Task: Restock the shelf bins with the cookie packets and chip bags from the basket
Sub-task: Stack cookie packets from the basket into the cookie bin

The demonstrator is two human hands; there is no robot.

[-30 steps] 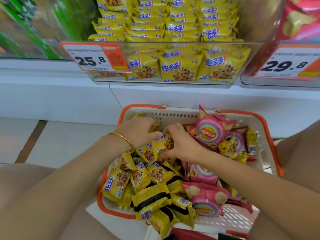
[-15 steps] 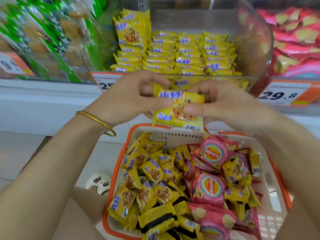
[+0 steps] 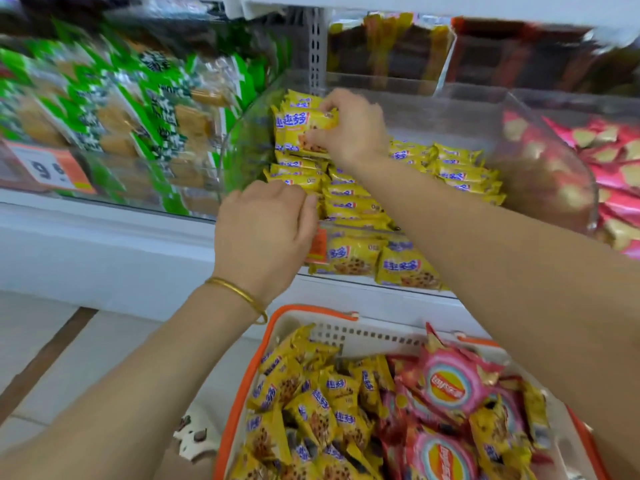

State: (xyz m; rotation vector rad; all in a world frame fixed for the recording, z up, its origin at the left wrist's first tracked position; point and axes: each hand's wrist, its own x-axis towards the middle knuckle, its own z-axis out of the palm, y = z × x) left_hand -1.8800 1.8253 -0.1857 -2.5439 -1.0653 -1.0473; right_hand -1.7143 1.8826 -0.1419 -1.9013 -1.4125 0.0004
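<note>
Basket below cookie bin; chip bin, seemingly, right.

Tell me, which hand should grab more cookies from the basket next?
Left, probably. The left hand hangs by the front edge of the bin, nearer the basket, and seems to carry nothing. The right hand is deep in the bin, busy gripping cookie packets.
</note>
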